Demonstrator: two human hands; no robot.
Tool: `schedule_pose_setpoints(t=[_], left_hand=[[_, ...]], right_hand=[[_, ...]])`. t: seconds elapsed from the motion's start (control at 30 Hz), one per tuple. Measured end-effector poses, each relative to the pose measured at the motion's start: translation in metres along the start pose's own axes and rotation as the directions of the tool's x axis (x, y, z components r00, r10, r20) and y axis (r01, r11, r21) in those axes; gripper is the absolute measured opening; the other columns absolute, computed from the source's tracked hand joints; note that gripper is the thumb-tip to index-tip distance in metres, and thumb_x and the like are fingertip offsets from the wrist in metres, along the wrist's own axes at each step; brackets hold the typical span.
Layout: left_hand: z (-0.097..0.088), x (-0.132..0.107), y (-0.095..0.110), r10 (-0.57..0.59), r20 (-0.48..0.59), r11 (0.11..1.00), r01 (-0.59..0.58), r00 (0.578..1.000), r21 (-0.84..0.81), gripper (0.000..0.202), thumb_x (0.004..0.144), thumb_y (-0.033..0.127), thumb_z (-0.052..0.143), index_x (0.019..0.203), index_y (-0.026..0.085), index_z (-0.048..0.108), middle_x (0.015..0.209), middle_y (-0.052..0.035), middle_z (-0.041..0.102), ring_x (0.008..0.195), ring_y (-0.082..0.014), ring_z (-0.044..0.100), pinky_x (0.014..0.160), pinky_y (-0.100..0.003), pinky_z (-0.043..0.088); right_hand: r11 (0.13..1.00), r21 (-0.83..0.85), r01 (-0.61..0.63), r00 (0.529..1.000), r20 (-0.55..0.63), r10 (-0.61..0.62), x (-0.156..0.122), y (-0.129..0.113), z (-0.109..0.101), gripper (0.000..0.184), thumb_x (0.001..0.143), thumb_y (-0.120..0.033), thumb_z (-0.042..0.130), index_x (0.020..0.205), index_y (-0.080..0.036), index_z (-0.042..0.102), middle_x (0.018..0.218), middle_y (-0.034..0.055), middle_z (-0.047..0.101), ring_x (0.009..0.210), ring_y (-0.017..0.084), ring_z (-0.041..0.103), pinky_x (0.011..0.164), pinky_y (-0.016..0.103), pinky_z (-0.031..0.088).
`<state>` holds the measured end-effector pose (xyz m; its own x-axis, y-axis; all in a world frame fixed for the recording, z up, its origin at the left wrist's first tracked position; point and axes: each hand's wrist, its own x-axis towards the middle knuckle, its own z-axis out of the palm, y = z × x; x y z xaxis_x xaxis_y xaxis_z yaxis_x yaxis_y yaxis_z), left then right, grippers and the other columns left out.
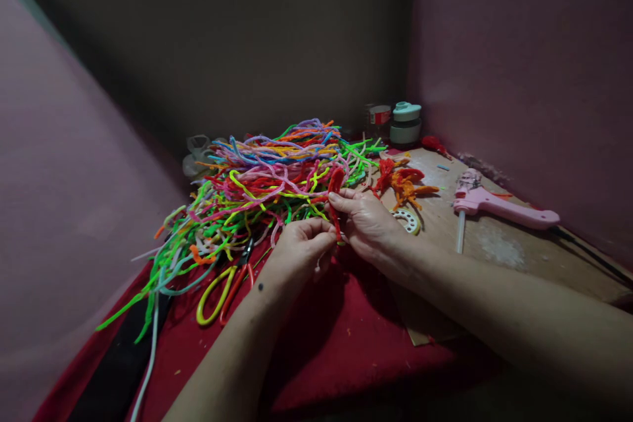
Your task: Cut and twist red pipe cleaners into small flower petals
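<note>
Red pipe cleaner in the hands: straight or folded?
Folded. The red pipe cleaner doubles over at its top; left hand and right hand pinch it below.

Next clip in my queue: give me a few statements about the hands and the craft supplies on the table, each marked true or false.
1. The left hand and right hand both pinch one red pipe cleaner in their fingers. True.
2. The pink glue gun is in the right hand. False: it lies untouched on the wooden board, to the right of both hands.
3. The scissors lie beside the left hand, at the near edge of the pile of pipe cleaners. True.
4. The pile of pipe cleaners is all one colour. False: it mixes green, pink, yellow, orange, blue and more.
</note>
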<state>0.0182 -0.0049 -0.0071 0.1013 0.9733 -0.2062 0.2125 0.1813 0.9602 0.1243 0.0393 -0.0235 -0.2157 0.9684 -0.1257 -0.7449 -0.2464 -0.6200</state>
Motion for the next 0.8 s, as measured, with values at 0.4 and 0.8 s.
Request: schedule_pose_setpoints(t=[0.4, 0.8], left_hand=[[-0.0077, 0.0024, 0.0029, 0.164, -0.210, 0.986, -0.168, 0.964, -0.004, 0.013, 0.070, 0.027, 0.062, 0.071, 0.016, 0.054, 0.045, 0.0075, 0.045, 0.035, -0.0045, 0.037, 0.035, -0.017, 0.027], [-0.0078, 0.0026, 0.0037, 0.251, -0.265, 0.959, -0.277, 0.931, -0.063, 0.018, 0.070, 0.029, 0.067, 0.079, 0.016, 0.058, 0.051, 0.0062, 0.051, 0.038, -0.0038, 0.039, 0.038, -0.017, 0.030]], right_hand=[[1.000, 0.004, -0.022, 1.000, 0.017, 0.022, -0.0020, -0.0014, 0.0017, 0.017, 0.058, -0.008, 0.071, 0.068, -0.013, 0.058, 0.060, -0.0015, 0.059, 0.055, 0.008, 0.051, 0.057, 0.022, 0.039], [0.996, -0.015, -0.089, 0.991, 0.095, 0.090, -0.0051, 0.0017, 0.0005, 0.013, 0.057, -0.013, 0.070, 0.067, -0.012, 0.062, 0.058, -0.0006, 0.060, 0.052, 0.009, 0.051, 0.054, 0.024, 0.039]])
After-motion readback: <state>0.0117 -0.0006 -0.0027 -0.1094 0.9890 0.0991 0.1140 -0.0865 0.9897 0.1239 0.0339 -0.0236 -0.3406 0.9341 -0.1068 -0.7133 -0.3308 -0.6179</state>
